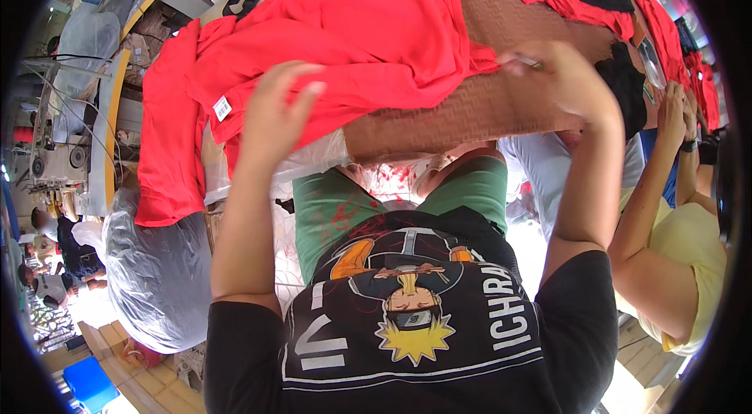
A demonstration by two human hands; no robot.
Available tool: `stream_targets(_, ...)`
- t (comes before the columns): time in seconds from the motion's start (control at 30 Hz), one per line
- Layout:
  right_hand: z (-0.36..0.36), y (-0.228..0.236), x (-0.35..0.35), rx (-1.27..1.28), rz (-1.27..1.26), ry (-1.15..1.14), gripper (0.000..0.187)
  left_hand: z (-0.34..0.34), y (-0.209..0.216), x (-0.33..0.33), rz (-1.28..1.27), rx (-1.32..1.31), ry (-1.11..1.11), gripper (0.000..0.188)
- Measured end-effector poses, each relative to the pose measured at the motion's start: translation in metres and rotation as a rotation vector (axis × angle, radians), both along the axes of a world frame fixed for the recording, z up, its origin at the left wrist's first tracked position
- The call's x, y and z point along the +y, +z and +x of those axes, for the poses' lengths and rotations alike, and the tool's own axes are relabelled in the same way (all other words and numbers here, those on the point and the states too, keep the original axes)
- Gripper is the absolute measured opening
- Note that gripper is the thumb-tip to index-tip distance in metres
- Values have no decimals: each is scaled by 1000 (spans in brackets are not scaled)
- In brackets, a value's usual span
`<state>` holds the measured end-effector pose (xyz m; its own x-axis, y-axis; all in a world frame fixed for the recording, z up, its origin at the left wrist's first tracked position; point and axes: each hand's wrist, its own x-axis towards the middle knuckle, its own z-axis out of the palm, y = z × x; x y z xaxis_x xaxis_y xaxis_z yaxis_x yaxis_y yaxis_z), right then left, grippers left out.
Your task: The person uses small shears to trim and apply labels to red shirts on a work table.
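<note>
Fingers (301, 85) of our left hand (274, 112) rest loosely apart on the red T-shirt (352, 30), right hand (560, 77) pinching a small tool we cannot identify, so we should smooth gently across the brown woven worktop (486, 104), crowded workshop around, a co-worker's arm (658, 179) beside us.
</note>
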<state>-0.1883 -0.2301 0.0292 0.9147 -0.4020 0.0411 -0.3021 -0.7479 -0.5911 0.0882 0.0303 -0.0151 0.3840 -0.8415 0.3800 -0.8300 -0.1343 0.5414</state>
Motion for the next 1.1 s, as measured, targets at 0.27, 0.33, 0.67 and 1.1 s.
stream_targets(0.27,40,-69,22,-78,-95,114,28,-57,-42,-77,-98,-36,-221,27)
stream_targets(0.33,47,-77,31,-256,83,18,31,-59,-35,-80,15,359,-113,18)
stream_targets(0.67,75,-80,61,-406,829,-92,18,-49,5,-75,-405,762,-100,14)
stream_targets(1.1,68,-96,80,-385,1007,-248,19,-66,-26,-54,-269,158,-37,40)
